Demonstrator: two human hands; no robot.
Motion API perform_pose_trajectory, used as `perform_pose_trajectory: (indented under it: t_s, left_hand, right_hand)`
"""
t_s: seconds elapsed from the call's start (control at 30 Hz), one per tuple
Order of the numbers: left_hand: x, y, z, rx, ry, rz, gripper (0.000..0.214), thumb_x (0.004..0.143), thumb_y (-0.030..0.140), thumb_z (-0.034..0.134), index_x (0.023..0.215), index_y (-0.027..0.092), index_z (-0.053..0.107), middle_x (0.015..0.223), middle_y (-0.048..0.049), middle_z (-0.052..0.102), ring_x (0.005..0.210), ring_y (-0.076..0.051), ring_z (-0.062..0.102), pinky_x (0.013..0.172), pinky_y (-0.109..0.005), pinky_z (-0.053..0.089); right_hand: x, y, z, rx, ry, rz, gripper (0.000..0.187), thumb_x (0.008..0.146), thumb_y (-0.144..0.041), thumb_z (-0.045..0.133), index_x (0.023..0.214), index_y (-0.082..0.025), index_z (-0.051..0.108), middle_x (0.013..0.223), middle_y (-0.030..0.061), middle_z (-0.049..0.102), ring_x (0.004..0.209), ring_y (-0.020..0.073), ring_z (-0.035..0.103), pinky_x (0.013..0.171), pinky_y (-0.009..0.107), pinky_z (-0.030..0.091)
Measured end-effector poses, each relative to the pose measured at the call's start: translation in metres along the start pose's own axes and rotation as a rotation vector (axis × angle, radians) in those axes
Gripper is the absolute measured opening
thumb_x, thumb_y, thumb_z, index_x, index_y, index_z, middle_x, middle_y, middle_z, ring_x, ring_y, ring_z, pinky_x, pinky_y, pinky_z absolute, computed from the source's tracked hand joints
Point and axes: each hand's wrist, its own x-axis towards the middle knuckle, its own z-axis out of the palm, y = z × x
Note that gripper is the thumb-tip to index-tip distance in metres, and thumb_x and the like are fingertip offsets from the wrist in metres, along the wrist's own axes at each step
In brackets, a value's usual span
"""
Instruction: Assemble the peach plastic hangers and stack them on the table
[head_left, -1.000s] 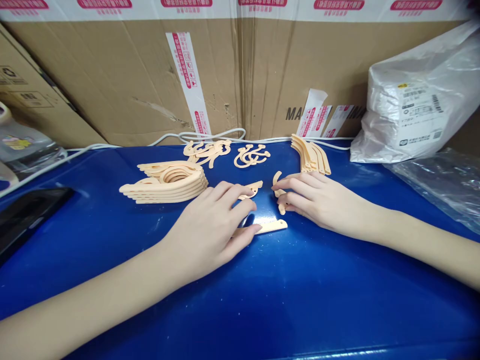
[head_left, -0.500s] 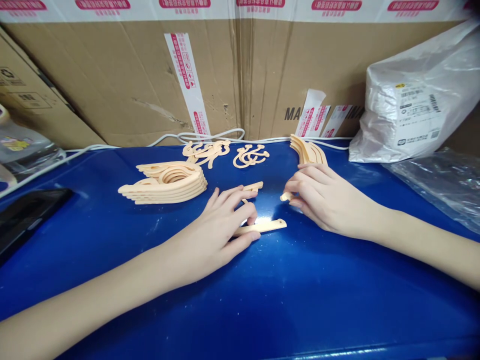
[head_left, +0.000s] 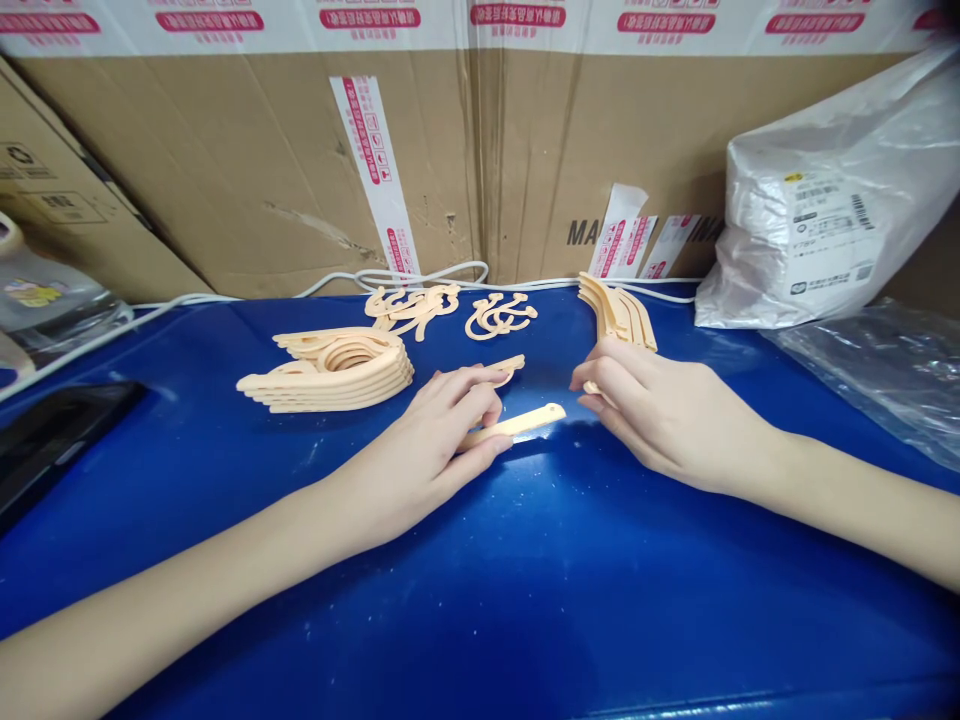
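Observation:
My left hand [head_left: 454, 420] is closed round a beige plastic folding hanger; its flat arm [head_left: 525, 420], with a hole near the tip, points right, slightly raised from the blue table. Another slim part of it [head_left: 511, 362] shows past the fingers, the rest being hidden by the hand. My right hand [head_left: 649, 405] pinches a small beige plastic piece [head_left: 591, 387], of which only an end shows. Just beyond that hand lie several curved hanger arms [head_left: 619, 310] side by side. Loose hanger hooks [head_left: 501, 316] and more beige hook parts [head_left: 412, 305] lie at the back.
A stack of folded beige hangers [head_left: 330, 375] lies on the blue table [head_left: 525, 600], left of centre. A black phone [head_left: 60, 440] is at the left edge. Cardboard [head_left: 262, 160] and a white cable [head_left: 322, 280] line the back. A white plastic parcel [head_left: 810, 210] stands at the right.
The left hand has lifted and tilted the hanger, so its arm's free end sits higher. The right hand has moved slightly right, with less of its small piece showing.

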Motion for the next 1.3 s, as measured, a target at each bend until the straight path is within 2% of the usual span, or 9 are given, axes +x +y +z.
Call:
perform_pose_trajectory:
  t_s: [0.13, 0.23, 0.3, 0.43, 0.63, 0.77, 1.0, 1.13, 1.3]
  left_hand:
    - [0.001, 0.0005, -0.0008, -0.027, -0.017, -0.004, 0.017, 0.099, 0.032, 0.041, 0.086, 0.021, 0.044, 0.125, -0.0053, 0.05, 0.13, -0.021, 0.04, 0.104, -0.038, 0.037]
    - [0.0006, 0.0016, -0.0016, -0.044, -0.027, -0.019, 0.019, 0.1, 0.034, 0.041, 0.085, 0.021, 0.044, 0.125, -0.0049, 0.05, 0.124, -0.021, 0.043, 0.101, -0.038, 0.038]
    - [-0.0002, 0.002, -0.0016, -0.054, -0.038, -0.032, 0.019, 0.1, 0.034, 0.041, 0.085, 0.021, 0.044, 0.126, -0.0047, 0.049, 0.123, -0.021, 0.044, 0.1, -0.038, 0.038]
    - [-0.0023, 0.0013, -0.0006, -0.051, -0.033, -0.017, 0.019, 0.1, 0.033, 0.041, 0.085, 0.022, 0.043, 0.132, -0.0049, 0.047, 0.129, -0.02, 0.039, 0.104, -0.037, 0.036]
    - [-0.0046, 0.0017, -0.0009, -0.05, -0.009, -0.019, 0.019, 0.1, 0.033, 0.042, 0.085, 0.022, 0.042, 0.138, -0.0054, 0.045, 0.128, -0.019, 0.041, 0.101, -0.036, 0.038]
    - [-0.0034, 0.0008, -0.0002, -0.039, -0.008, 0.006, 0.02, 0.1, 0.033, 0.04, 0.084, 0.022, 0.04, 0.133, -0.004, 0.048, 0.129, -0.02, 0.04, 0.101, -0.036, 0.038]
    - [-0.001, -0.0019, 0.0032, -0.025, -0.008, 0.013, 0.023, 0.101, 0.035, 0.038, 0.083, 0.021, 0.041, 0.107, -0.0047, 0.053, 0.125, -0.025, 0.041, 0.099, -0.041, 0.038]
    - [-0.001, -0.0013, 0.0017, -0.039, -0.007, 0.003, 0.02, 0.101, 0.032, 0.038, 0.084, 0.022, 0.04, 0.112, -0.0043, 0.052, 0.126, -0.024, 0.041, 0.1, -0.042, 0.037]
    - [-0.0013, 0.0, 0.0015, -0.037, -0.006, -0.002, 0.019, 0.101, 0.033, 0.037, 0.085, 0.022, 0.038, 0.118, -0.0048, 0.051, 0.128, -0.023, 0.04, 0.105, -0.043, 0.035]
  right_hand:
    - [0.0003, -0.0001, 0.0007, -0.043, -0.066, 0.009, 0.032, 0.102, -0.03, 0.034, 0.112, -0.013, 0.06, 0.095, 0.0092, 0.064, 0.08, 0.0193, 0.065, 0.054, 0.026, 0.045]
    - [-0.0011, 0.0002, 0.002, -0.054, -0.106, 0.022, 0.036, 0.103, -0.035, 0.032, 0.13, -0.02, 0.051, 0.093, 0.0059, 0.067, 0.081, 0.0204, 0.068, 0.056, 0.027, 0.047]
    - [-0.0023, 0.0007, 0.0031, -0.015, -0.134, 0.049, 0.037, 0.103, -0.036, 0.032, 0.133, -0.02, 0.045, 0.093, 0.0049, 0.07, 0.075, 0.0198, 0.069, 0.054, 0.027, 0.047]
    - [-0.0032, 0.0019, 0.0032, 0.121, -0.17, 0.119, 0.029, 0.1, -0.032, 0.035, 0.119, -0.013, 0.045, 0.087, 0.0066, 0.073, 0.063, 0.0201, 0.069, 0.051, 0.028, 0.048]
    - [-0.0023, 0.0015, -0.0012, 0.176, -0.131, 0.055, 0.012, 0.095, -0.024, 0.039, 0.098, -0.016, 0.047, 0.087, 0.0069, 0.07, 0.065, 0.0183, 0.068, 0.053, 0.027, 0.048]
    - [-0.0021, 0.0027, 0.0003, 0.168, -0.117, 0.018, 0.015, 0.096, -0.023, 0.038, 0.099, -0.015, 0.05, 0.09, 0.0062, 0.069, 0.072, 0.0186, 0.069, 0.055, 0.028, 0.048]
    - [-0.0017, 0.0052, 0.0034, 0.219, -0.124, -0.003, 0.027, 0.102, -0.027, 0.033, 0.106, -0.015, 0.057, 0.091, 0.0057, 0.068, 0.077, 0.0187, 0.066, 0.064, 0.03, 0.048]
    - [-0.0035, 0.0036, 0.0026, 0.32, -0.181, 0.099, 0.028, 0.102, -0.031, 0.033, 0.112, -0.019, 0.057, 0.1, 0.0048, 0.07, 0.081, 0.0176, 0.068, 0.063, 0.028, 0.047]
    - [-0.0029, 0.0001, -0.0013, 0.439, -0.258, 0.191, 0.029, 0.102, -0.034, 0.034, 0.106, -0.019, 0.057, 0.088, 0.0018, 0.07, 0.072, 0.0152, 0.066, 0.061, 0.027, 0.043]
